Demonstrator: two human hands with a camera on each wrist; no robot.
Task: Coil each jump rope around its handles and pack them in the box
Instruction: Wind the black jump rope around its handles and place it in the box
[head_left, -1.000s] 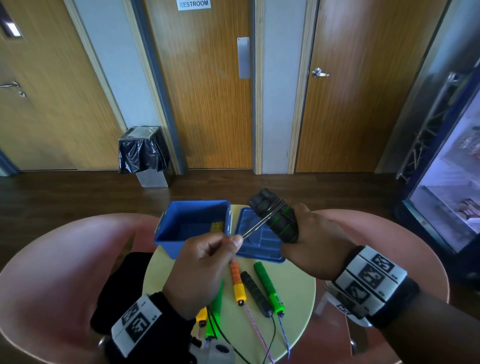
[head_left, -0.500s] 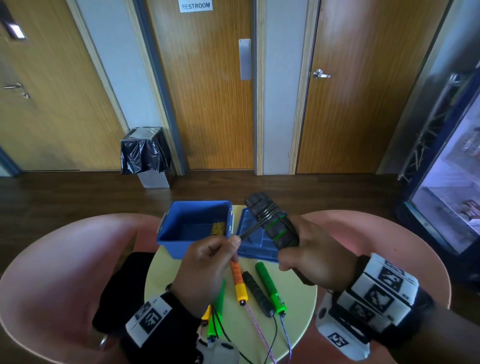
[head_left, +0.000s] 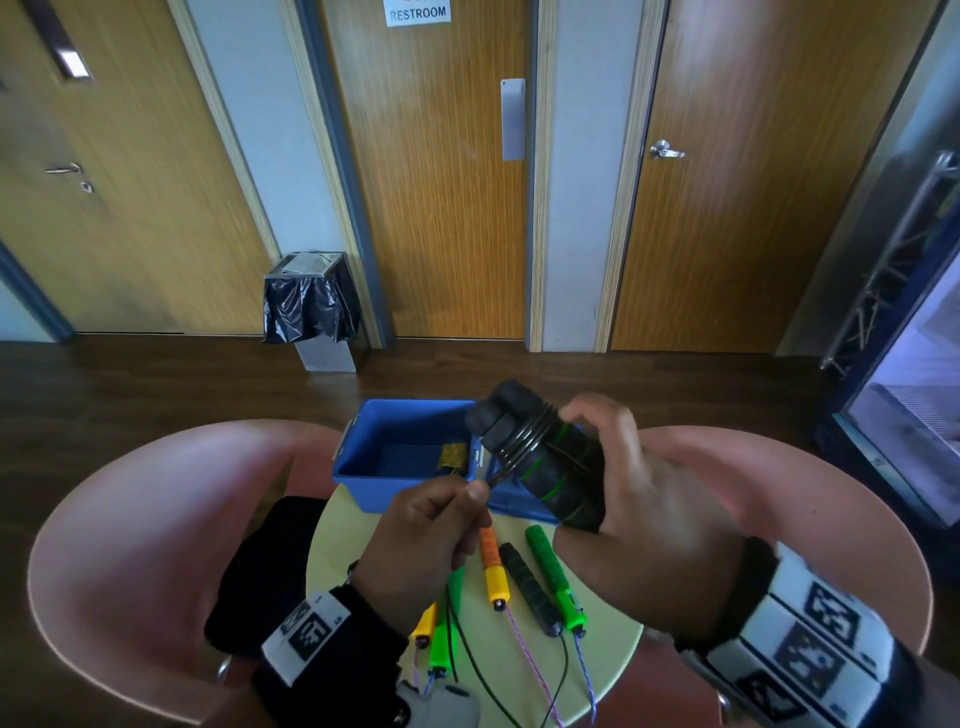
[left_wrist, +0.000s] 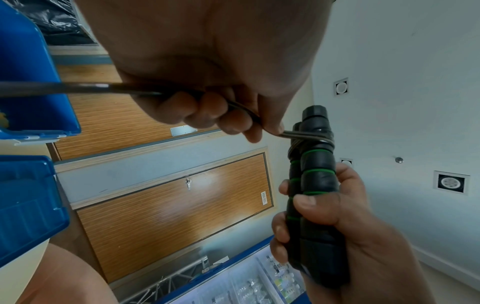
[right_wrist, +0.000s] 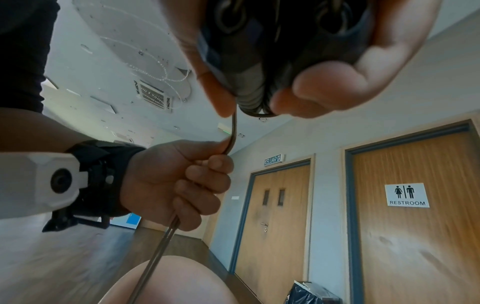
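Observation:
My right hand (head_left: 618, 499) grips a pair of black handles with green rings (head_left: 540, 457), held together and tilted over the blue box (head_left: 363, 467). Several turns of dark rope (head_left: 524, 441) wrap their upper end. My left hand (head_left: 431, 525) pinches the doubled rope (left_wrist: 293, 134) just left of the handles, fingers curled round it. The same handles (left_wrist: 314, 195) stand upright in the left wrist view. On the round yellow table (head_left: 597, 654) lie an orange handle (head_left: 491, 566), a black handle (head_left: 530, 587) and a green handle (head_left: 556, 577).
The box's blue lid (head_left: 519, 506) lies open beside it under the held handles. Another green handle (head_left: 441, 634) and a yellow one (head_left: 425, 623) lie under my left wrist, ropes trailing off the near edge. Pink chairs (head_left: 130, 545) flank the table. A bin (head_left: 311, 312) stands by the doors.
The right hand has turned the handle pair and shifted left toward the box. More rope sits wrapped on them, and the left hand has come closer to the handles.

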